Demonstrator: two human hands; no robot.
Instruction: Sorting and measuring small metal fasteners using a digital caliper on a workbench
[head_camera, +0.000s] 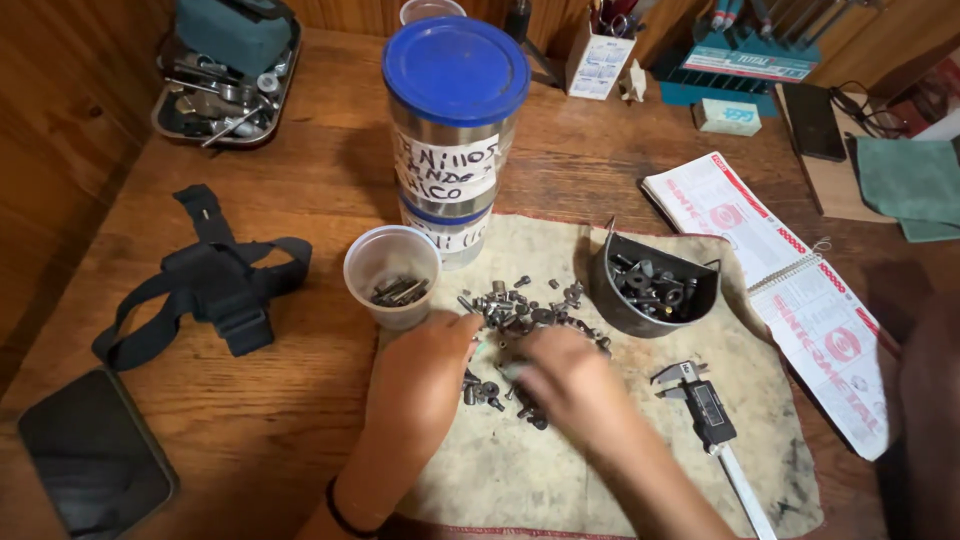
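The pile of small screws and nuts (520, 310) lies at twelve o'clock of both hands, touching the left hand's (420, 375) fingertips and the blurred right hand's (570, 385), whose grip I cannot tell for either.

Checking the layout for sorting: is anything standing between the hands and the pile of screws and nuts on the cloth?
Nothing visible does. Both the left hand and the right hand are already on the pile of screws and nuts; the caliper lies off to the right.

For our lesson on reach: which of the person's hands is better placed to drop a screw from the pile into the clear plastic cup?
Probably the left hand. It rests at the pile of screws, on the side toward the clear plastic cup. The right hand lies on the far side, nearer the digital caliper.
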